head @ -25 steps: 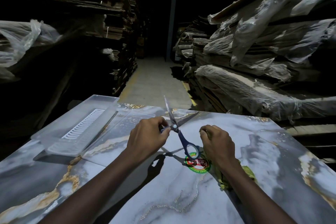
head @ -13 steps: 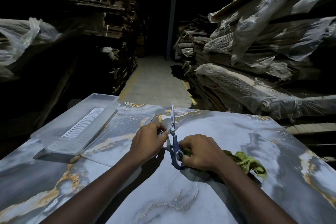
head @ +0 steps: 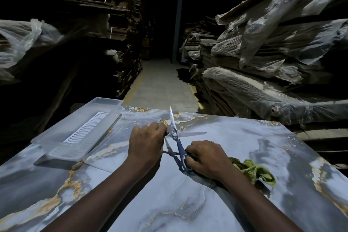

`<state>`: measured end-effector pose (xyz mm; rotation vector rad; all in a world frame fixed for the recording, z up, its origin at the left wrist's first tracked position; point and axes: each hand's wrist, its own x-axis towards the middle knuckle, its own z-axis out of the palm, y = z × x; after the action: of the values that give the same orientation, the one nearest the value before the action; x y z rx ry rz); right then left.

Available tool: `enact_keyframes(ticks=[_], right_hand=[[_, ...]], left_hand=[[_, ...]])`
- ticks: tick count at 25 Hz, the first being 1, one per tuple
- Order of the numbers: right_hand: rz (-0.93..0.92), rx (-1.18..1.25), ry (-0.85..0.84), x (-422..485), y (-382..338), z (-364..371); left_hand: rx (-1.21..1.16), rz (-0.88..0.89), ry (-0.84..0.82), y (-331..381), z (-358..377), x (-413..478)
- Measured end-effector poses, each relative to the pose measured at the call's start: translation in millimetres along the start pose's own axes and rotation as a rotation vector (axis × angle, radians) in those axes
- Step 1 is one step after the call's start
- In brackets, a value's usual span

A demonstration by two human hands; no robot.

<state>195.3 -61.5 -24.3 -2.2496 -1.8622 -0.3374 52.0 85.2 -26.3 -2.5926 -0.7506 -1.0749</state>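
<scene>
A pair of scissors [head: 175, 137] with blue handles stands over the marble tabletop [head: 235, 147]. Its blades are spread, one pointing up and away, the other pointing right. My left hand [head: 146, 144] grips one handle, which is hidden in its fingers. My right hand [head: 204, 158] curls around the other blue handle loop. A crumpled green cloth [head: 253, 170] lies on the table under and just behind my right wrist.
A clear plastic tray [head: 56, 143] with a white ribbed insert [head: 85, 128] sits at the table's left. A flat clear lid [head: 139, 120] lies beside it. Plastic-wrapped stacks [head: 263, 88] line the right, dark shelving the left, with a concrete aisle [head: 162, 84] ahead.
My right hand moved from the cloth onto the blue handle. The blades went from spread to nearly closed and are now spread wide again. The cloth now shows behind my right wrist.
</scene>
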Motion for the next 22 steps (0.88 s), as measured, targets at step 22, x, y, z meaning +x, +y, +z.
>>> enact_keyframes(ticks=[22], right_hand=[[-0.062,0.214,0.288,-4.3,-0.8,3.4]], left_hand=[[-1.408,-0.859,-0.185,41.0,-1.8,-3.5]])
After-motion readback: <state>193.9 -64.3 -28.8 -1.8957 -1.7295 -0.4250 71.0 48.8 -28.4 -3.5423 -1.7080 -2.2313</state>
